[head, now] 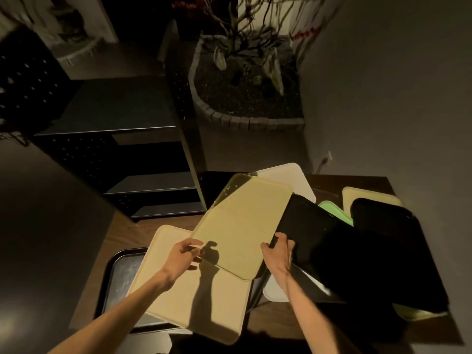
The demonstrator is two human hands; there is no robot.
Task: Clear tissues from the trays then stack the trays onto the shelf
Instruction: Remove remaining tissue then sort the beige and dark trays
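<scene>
While the left hand (187,255) pinches the yellow tray (240,226), the right hand (277,254) grips a shadow-swallowed black tray (319,241).

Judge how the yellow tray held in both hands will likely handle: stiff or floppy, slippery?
The yellow tray probably stays stiff: gripped only at its near edge by the left hand and right hand, it shows no sag. Its glossy surface suggests it could slide over the beige tray beneath.

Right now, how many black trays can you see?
3: one at the right hand, one at far right, one under the beige trays at left. The pile may hide more.
</scene>
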